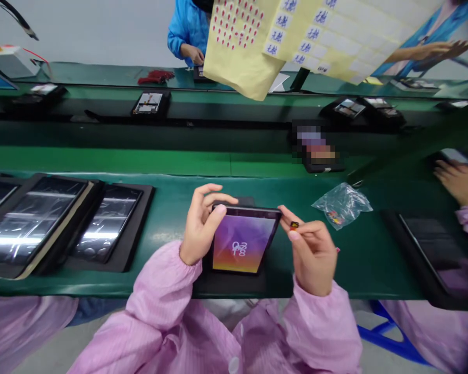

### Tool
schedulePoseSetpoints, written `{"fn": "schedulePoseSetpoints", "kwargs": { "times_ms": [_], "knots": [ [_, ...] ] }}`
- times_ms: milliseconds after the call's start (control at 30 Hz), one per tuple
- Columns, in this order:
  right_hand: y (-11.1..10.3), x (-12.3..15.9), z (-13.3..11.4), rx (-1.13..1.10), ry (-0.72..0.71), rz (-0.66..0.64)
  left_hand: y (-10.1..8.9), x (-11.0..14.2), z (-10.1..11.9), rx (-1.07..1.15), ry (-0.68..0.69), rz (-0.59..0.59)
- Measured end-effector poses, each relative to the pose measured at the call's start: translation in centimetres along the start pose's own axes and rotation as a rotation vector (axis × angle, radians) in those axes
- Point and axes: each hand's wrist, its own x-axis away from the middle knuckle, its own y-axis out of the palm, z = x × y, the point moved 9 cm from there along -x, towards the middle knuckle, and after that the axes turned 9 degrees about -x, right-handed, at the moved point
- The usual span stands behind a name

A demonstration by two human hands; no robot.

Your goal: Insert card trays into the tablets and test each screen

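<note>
A smartphone [242, 241] with a lit purple-to-orange screen showing large digits stands tilted on a black mat [234, 284]. My left hand [200, 223] grips its upper left corner, fingers over the top edge and thumb on the screen. My right hand [312, 254] sits just beside the upper right corner. Its thumb and forefinger pinch a tiny black and gold part [294, 225], too small to identify. That part is very close to the phone's edge, and I cannot tell whether they touch.
Several dark-screened devices in black cases [31, 221] lie on the green bench [171, 284] at left. A transparent plastic bag [342, 205] lies to the right. A co-worker's hand [458, 182] works at right. Beyond run a conveyor with black trays [150, 104] and a hanging yellow label sheet [237, 47].
</note>
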Motion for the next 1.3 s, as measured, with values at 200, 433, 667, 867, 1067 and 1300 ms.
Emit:
{"fn": "schedulePoseSetpoints", "kwargs": {
  "times_ms": [200,433,667,867,1067,1300],
  "knots": [
    [1.3,0.0,-10.6,0.184,-0.323,-0.267,2.5,1.1,7.6,-0.523,0.395,-0.373],
    [7.8,0.5,-14.0,0.763,-0.39,-0.752,2.4,4.2,9.6,-0.481,0.53,-0.256],
    [13.2,1.8,-13.4,0.825,-0.528,-0.972,-1.2,5.6,6.9,-0.111,0.481,0.218],
    [14.4,2.0,-12.5,0.861,-0.543,-0.947,-1.9,6.7,6.1,-0.052,0.535,0.348],
    [14.5,1.5,-12.3,0.881,-0.486,-0.956,-2.1,7.0,6.1,-0.066,0.534,0.369],
    [14.5,1.4,-12.2,0.871,-0.442,-0.987,-1.9,7.1,6.3,-0.085,0.548,0.36]
  ]
}}
